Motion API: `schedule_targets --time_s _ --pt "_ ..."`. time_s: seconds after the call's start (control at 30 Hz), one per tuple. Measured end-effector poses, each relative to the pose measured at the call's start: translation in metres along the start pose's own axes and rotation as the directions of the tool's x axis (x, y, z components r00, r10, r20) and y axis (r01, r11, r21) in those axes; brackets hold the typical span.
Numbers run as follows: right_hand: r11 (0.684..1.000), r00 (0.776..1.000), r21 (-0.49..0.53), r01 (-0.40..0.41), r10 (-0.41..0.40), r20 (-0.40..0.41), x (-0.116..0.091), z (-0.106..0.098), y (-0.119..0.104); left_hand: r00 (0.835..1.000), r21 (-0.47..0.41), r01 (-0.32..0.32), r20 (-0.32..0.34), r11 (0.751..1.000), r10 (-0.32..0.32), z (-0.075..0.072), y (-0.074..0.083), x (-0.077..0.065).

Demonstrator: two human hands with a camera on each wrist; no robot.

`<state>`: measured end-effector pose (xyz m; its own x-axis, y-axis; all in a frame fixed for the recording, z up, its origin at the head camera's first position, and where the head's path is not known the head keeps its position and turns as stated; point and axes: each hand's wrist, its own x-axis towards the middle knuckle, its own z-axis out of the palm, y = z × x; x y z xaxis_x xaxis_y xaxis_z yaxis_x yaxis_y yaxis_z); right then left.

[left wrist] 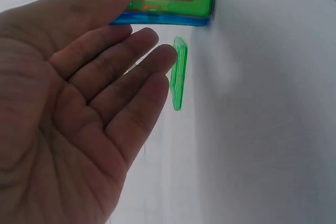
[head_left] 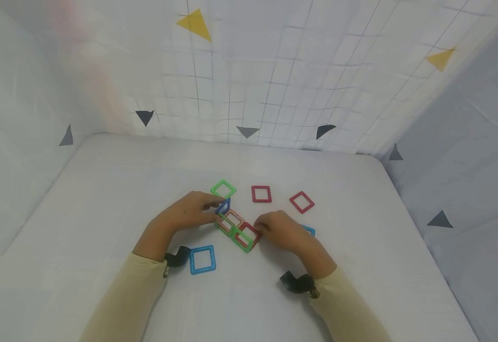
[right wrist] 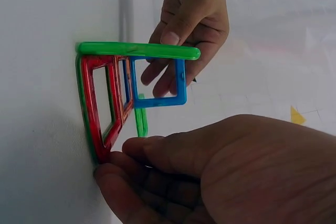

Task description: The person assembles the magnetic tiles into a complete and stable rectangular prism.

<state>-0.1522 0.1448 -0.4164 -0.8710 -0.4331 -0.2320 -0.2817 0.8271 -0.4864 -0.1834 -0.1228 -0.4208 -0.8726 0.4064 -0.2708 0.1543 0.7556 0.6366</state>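
Note:
Several square magnetic tiles form a joined piece between the hands. In it a red tile and an orange tile lie in a row. Green tiles run along their near side, and a blue tile stands upright at the left end. My left hand holds the corner by the blue tile, its thumb at a green frame and the other fingers bent behind. At the opposite end my right hand pinches the red tile's corner between thumb and forefinger.
Loose on the white table lie a green tile beyond the left hand, two red tiles farther back, and a blue tile near the left wrist. Another blue tile is partly hidden behind the right hand.

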Motion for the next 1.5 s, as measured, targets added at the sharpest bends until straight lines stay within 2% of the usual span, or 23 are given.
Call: schedule_targets --time_s 0.17,0.47,0.83,1.0,1.23,1.5 --pt "0.999 0.999 -0.027 0.041 -0.040 0.036 -0.003 0.001 -0.002 1.000 0.002 0.014 -0.006 1.000 -0.014 0.001 0.002 0.000" --pt "0.998 0.997 -0.036 0.055 -0.053 0.063 -0.005 -0.004 0.003 1.000 -0.005 0.028 0.000 1.000 -0.028 0.002 0.004 -0.001" --pt "0.995 0.998 -0.072 -0.066 0.067 0.012 -0.003 -0.010 0.023 1.000 0.011 0.006 -0.005 1.000 -0.006 0.003 0.005 -0.001" --pt "0.993 0.996 -0.079 -0.087 0.088 0.002 -0.005 -0.017 0.032 1.000 0.001 0.014 -0.005 1.000 -0.014 0.003 0.005 0.000" --pt "0.991 0.998 -0.116 -0.067 0.064 -0.023 -0.008 -0.027 0.044 1.000 0.016 0.006 -0.004 1.000 -0.006 0.004 0.004 0.000" --pt "0.982 0.992 -0.138 -0.127 0.123 -0.037 -0.011 -0.033 0.057 1.000 0.021 0.011 -0.011 1.000 -0.011 0.004 0.004 0.000"
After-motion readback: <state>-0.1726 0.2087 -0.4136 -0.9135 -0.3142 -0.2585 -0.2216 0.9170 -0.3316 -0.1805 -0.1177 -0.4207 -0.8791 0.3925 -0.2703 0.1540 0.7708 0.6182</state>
